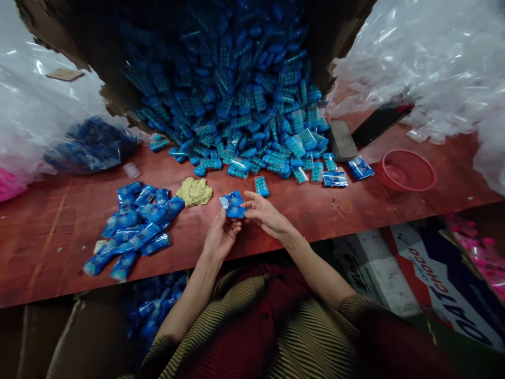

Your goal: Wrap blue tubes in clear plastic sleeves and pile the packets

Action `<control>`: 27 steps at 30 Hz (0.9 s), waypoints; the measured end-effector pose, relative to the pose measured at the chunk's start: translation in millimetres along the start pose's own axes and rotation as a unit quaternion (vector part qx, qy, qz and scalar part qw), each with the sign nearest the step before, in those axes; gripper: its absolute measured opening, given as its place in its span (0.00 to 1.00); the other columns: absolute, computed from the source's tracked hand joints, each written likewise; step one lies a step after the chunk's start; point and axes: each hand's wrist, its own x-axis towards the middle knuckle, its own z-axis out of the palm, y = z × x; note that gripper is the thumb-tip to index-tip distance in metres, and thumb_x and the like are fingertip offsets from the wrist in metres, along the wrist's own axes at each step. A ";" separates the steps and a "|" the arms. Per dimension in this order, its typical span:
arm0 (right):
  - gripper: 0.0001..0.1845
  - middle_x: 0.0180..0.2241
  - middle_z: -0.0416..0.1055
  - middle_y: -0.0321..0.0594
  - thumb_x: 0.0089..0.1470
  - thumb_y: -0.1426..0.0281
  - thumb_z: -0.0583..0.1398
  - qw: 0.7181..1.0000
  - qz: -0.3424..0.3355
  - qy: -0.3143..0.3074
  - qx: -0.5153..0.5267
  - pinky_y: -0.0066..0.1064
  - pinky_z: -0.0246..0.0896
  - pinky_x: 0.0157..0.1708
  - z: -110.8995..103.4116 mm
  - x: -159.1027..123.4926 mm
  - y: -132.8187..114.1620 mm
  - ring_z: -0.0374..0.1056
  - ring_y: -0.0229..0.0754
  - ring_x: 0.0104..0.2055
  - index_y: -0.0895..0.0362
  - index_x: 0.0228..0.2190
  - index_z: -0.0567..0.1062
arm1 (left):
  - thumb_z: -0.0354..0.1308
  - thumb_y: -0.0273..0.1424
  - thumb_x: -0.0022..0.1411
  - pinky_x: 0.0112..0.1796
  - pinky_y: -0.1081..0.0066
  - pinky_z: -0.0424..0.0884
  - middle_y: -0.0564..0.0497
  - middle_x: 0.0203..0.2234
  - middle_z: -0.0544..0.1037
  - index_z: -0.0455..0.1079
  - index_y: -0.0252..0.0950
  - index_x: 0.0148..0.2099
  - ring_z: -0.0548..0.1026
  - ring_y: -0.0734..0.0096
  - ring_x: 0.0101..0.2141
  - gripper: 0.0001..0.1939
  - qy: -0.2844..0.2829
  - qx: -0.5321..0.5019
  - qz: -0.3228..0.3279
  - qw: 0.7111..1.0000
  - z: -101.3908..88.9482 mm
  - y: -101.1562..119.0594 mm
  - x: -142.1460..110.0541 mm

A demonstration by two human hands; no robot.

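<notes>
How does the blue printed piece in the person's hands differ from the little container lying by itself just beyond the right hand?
The blue printed piece is held by the left hand, with the right hand at its edge; the container lies on the red table, untouched. The blue printed piece looks thin and opaque, while the container is thicker, its clear body showing round blue balls. Both are small and blue.

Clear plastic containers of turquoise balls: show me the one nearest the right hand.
The container lying apart, just beyond the right hand; the others lie farther back, most heaped together.
</notes>
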 end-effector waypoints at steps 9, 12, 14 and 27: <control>0.30 0.32 0.69 0.34 0.37 0.78 0.59 1.000 -0.017 -0.004 -0.008 0.26 0.64 0.30 1.6 4.6 14.2 0.66 0.35 0.31 0.56 0.47 0.64 | 0.68 0.37 0.45 0.20 0.76 0.69 0.53 0.20 0.74 0.67 0.33 0.29 0.72 0.75 0.19 0.15 -0.066 0.087 0.098 0.989 -8.8 -9.3 -1.7; 0.33 0.30 0.67 0.33 0.42 0.76 0.58 0.985 -0.110 0.051 -0.123 0.28 0.64 0.30 4.0 1.3 22.8 0.65 0.36 0.30 0.55 0.52 0.60 | 0.68 0.37 0.43 0.21 0.76 0.69 0.53 0.17 0.72 0.66 0.32 0.25 0.70 0.77 0.18 0.16 -0.051 0.108 0.110 0.987 -10.2 -13.3 -2.8; 0.34 0.31 0.67 0.34 0.44 0.77 0.56 0.954 -0.196 0.095 -0.207 0.29 0.64 0.35 6.0 -1.2 26.7 0.65 0.36 0.32 0.54 0.55 0.59 | 0.68 0.38 0.43 0.21 0.77 0.69 0.54 0.17 0.71 0.66 0.32 0.24 0.70 0.77 0.19 0.17 -0.044 0.101 0.095 0.989 -9.7 -14.5 -3.8; 0.23 0.41 0.67 0.42 0.51 0.67 0.58 0.887 -0.192 0.060 -0.415 0.36 0.62 0.42 -23.9 13.7 -9.2 0.65 0.42 0.40 0.56 0.50 0.66 | 0.57 0.34 0.59 0.18 0.80 0.68 0.54 0.14 0.68 0.67 0.33 0.25 0.70 0.77 0.18 0.13 0.021 -0.015 -0.040 0.999 -3.0 -7.3 -7.7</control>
